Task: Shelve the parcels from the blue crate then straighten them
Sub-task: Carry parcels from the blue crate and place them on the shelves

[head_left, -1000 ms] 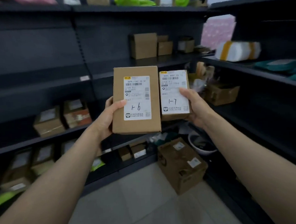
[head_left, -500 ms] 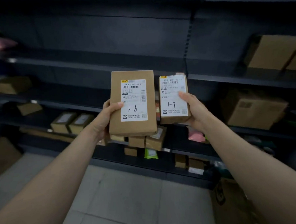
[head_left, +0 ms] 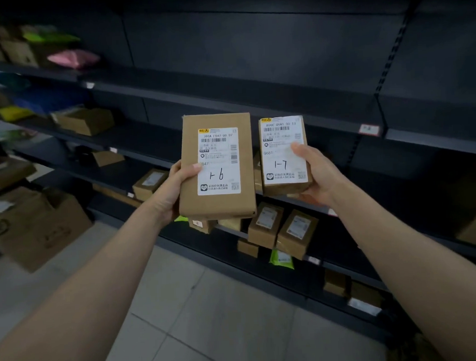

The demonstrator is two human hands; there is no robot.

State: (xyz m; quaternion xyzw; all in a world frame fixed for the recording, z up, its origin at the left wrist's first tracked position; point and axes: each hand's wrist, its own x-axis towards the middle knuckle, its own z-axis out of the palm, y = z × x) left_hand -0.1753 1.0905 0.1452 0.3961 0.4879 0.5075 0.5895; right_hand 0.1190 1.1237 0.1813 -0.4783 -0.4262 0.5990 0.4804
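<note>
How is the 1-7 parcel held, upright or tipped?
Upright: the 1-7 parcel stands on end in the right hand, its label text reading level.

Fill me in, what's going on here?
A person faces dark shelving with a parcel in each hand, labels toward the camera. The left hand grips the larger parcel, hand-marked 1-6. The right hand holds the smaller parcel, marked 1-7. Neither is on a shelf yet. Other small boxes sit on a lower shelf.
</note>
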